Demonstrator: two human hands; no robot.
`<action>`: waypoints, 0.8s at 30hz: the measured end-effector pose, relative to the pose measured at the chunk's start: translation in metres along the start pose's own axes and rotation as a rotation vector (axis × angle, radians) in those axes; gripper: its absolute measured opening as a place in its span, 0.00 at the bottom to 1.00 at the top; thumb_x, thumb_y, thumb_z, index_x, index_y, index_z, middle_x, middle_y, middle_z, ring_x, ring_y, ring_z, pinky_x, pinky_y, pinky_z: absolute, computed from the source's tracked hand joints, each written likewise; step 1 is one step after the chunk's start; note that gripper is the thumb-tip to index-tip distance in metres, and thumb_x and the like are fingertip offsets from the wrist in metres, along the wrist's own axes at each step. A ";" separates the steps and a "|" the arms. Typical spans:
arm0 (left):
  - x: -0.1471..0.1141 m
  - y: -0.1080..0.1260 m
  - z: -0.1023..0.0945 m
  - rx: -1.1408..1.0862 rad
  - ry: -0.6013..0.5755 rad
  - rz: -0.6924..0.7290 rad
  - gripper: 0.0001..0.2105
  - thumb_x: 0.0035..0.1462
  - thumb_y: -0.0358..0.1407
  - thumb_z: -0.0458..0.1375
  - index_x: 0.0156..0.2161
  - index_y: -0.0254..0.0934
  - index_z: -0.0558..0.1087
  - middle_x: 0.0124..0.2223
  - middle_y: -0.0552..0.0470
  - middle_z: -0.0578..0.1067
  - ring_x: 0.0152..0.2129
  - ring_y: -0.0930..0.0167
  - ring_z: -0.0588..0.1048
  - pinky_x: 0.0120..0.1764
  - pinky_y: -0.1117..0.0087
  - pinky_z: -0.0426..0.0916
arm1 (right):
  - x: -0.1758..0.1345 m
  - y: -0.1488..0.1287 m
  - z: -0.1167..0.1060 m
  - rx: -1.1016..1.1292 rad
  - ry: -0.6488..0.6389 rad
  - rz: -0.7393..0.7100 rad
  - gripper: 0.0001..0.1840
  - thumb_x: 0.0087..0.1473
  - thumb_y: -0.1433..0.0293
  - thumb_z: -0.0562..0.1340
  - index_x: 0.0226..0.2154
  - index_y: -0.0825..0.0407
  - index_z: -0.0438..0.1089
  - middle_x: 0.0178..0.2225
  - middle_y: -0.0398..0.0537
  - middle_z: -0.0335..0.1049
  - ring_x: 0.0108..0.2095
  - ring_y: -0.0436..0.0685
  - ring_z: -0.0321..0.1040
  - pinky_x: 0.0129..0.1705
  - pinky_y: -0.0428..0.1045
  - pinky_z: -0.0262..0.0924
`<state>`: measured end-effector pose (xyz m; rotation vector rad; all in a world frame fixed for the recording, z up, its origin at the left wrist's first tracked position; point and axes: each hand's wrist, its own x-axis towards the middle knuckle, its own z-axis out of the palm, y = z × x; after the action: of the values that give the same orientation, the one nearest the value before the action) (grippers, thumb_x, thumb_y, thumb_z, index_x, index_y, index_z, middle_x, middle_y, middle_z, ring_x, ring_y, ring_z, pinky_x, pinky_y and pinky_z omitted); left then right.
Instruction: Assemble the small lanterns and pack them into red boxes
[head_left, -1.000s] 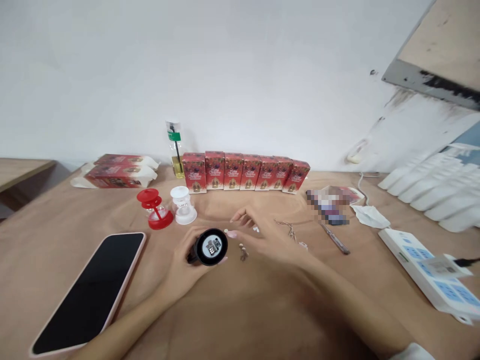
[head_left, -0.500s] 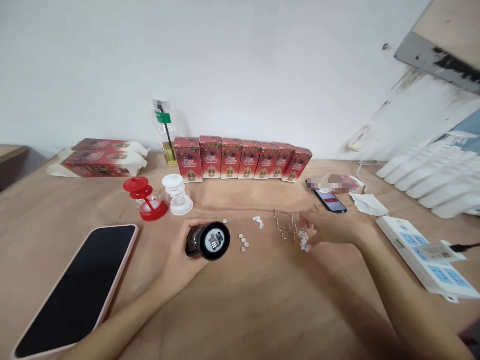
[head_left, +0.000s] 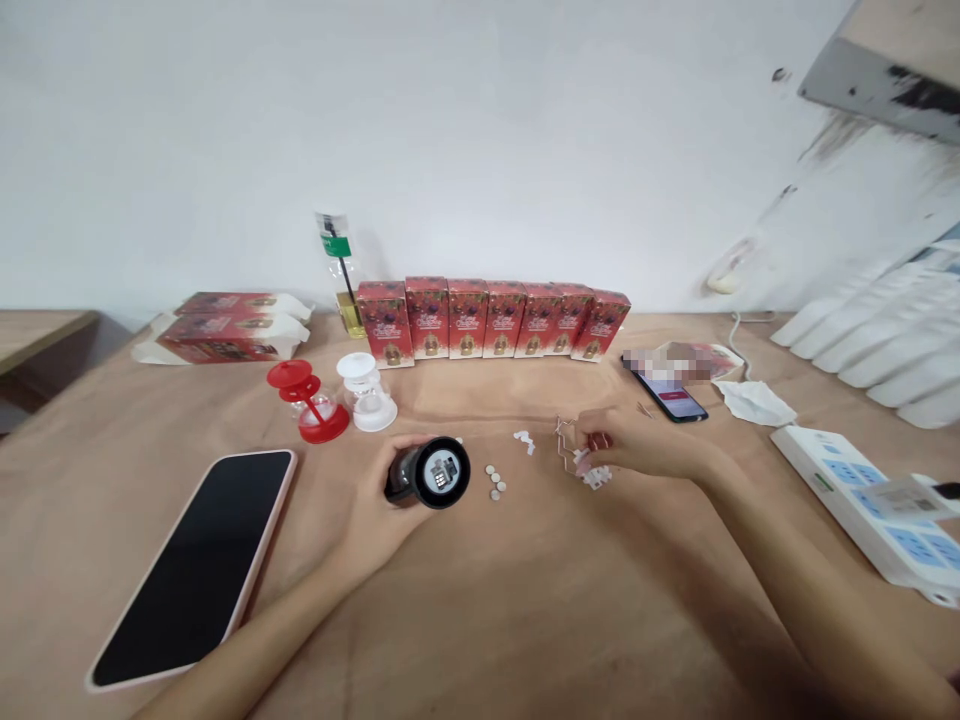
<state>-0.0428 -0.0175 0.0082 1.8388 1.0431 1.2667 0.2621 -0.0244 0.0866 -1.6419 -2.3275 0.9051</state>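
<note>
My left hand (head_left: 379, 510) is wrapped round a small black lantern (head_left: 405, 478). The lantern lies tipped over, its round base with a pale disc and small electronic parts facing me. To the right, my right hand (head_left: 604, 442) reaches down with fingers pinched over several bent wire handles (head_left: 564, 445) and small white plastic pieces (head_left: 596, 478). What its fingertips grip is hidden. Several button cells (head_left: 495, 485) lie between the hands, with small white tabs (head_left: 525, 440) behind them. A red lantern (head_left: 307, 402) and a white lantern (head_left: 366, 392) stand behind my left hand.
Red printed boxes (head_left: 504, 320) stand in a row by the wall, beside a bottle of yellow liquid (head_left: 349, 310). Flattened boxes (head_left: 229, 328) lie at left. A large phone (head_left: 199, 560), a smaller phone (head_left: 679, 402) and a power strip (head_left: 840, 480) rest on the table.
My right hand has moved left, over the wire handles, and the white plastic pieces have shifted left with it. My left hand still holds the black lantern. The view has turned slightly.
</note>
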 end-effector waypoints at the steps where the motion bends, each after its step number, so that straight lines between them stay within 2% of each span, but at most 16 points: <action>1: 0.000 0.001 0.000 0.002 -0.026 -0.015 0.19 0.44 0.37 0.65 0.43 0.38 0.69 0.43 0.46 0.77 0.39 0.62 0.76 0.41 0.61 0.72 | 0.003 -0.006 0.000 0.004 0.042 -0.018 0.08 0.49 0.67 0.62 0.23 0.52 0.67 0.26 0.44 0.71 0.27 0.51 0.63 0.28 0.47 0.55; 3: 0.000 0.003 -0.001 0.017 -0.060 -0.023 0.21 0.46 0.37 0.65 0.46 0.37 0.69 0.47 0.44 0.76 0.44 0.60 0.75 0.46 0.58 0.69 | 0.010 -0.017 0.002 0.068 0.124 -0.084 0.09 0.51 0.64 0.63 0.24 0.52 0.70 0.28 0.45 0.72 0.28 0.52 0.65 0.30 0.48 0.57; 6: 0.001 0.005 -0.003 0.064 -0.031 0.024 0.22 0.47 0.37 0.65 0.48 0.38 0.70 0.50 0.44 0.74 0.48 0.59 0.72 0.51 0.58 0.65 | 0.021 -0.037 0.013 0.254 0.202 -0.249 0.09 0.54 0.63 0.62 0.28 0.51 0.73 0.31 0.45 0.74 0.32 0.52 0.69 0.33 0.48 0.61; 9: 0.003 0.005 -0.003 0.080 -0.023 0.070 0.20 0.46 0.36 0.66 0.46 0.38 0.72 0.46 0.45 0.75 0.46 0.61 0.72 0.48 0.61 0.66 | 0.035 -0.057 0.029 0.468 0.303 -0.387 0.08 0.53 0.63 0.64 0.29 0.50 0.75 0.32 0.45 0.75 0.34 0.52 0.71 0.35 0.48 0.64; 11: 0.004 0.004 -0.003 0.069 -0.038 0.079 0.20 0.45 0.35 0.66 0.45 0.38 0.72 0.44 0.46 0.76 0.43 0.62 0.73 0.46 0.62 0.67 | 0.044 -0.069 0.041 0.645 0.358 -0.419 0.07 0.50 0.65 0.66 0.33 0.49 0.75 0.31 0.43 0.76 0.33 0.52 0.72 0.36 0.49 0.66; 13: 0.004 0.003 -0.002 0.050 -0.037 0.089 0.19 0.45 0.35 0.66 0.45 0.38 0.71 0.44 0.47 0.76 0.42 0.63 0.74 0.45 0.63 0.68 | 0.052 -0.079 0.052 0.775 0.381 -0.428 0.10 0.47 0.66 0.68 0.36 0.48 0.74 0.29 0.42 0.76 0.32 0.52 0.73 0.35 0.49 0.67; 15: 0.003 0.002 -0.002 0.031 -0.028 0.095 0.19 0.45 0.35 0.66 0.45 0.38 0.71 0.44 0.47 0.75 0.42 0.63 0.74 0.45 0.64 0.68 | 0.057 -0.085 0.061 0.791 0.401 -0.445 0.07 0.48 0.67 0.68 0.34 0.48 0.74 0.30 0.42 0.76 0.33 0.52 0.73 0.36 0.49 0.67; 17: 0.002 0.001 -0.002 0.013 -0.025 0.088 0.19 0.45 0.35 0.66 0.45 0.38 0.70 0.44 0.48 0.75 0.42 0.63 0.74 0.45 0.64 0.68 | 0.059 -0.088 0.068 0.717 0.436 -0.477 0.02 0.50 0.68 0.67 0.29 0.48 0.75 0.30 0.42 0.75 0.33 0.51 0.71 0.36 0.49 0.66; 20: 0.002 0.002 -0.003 -0.010 -0.025 0.058 0.19 0.46 0.35 0.65 0.45 0.38 0.70 0.45 0.48 0.75 0.42 0.64 0.74 0.45 0.64 0.68 | 0.059 -0.087 0.074 0.624 0.492 -0.509 0.02 0.51 0.68 0.66 0.29 0.48 0.76 0.32 0.44 0.72 0.35 0.51 0.69 0.41 0.50 0.64; 24: 0.002 0.004 -0.004 -0.024 -0.035 0.050 0.20 0.46 0.34 0.65 0.46 0.38 0.70 0.45 0.48 0.75 0.43 0.65 0.73 0.45 0.65 0.68 | 0.061 -0.084 0.084 0.752 0.519 -0.470 0.06 0.49 0.63 0.67 0.28 0.48 0.76 0.36 0.45 0.65 0.42 0.52 0.66 0.47 0.52 0.62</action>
<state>-0.0448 -0.0174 0.0135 1.8727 0.9646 1.2661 0.1330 -0.0207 0.0525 -0.8374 -1.6078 0.9312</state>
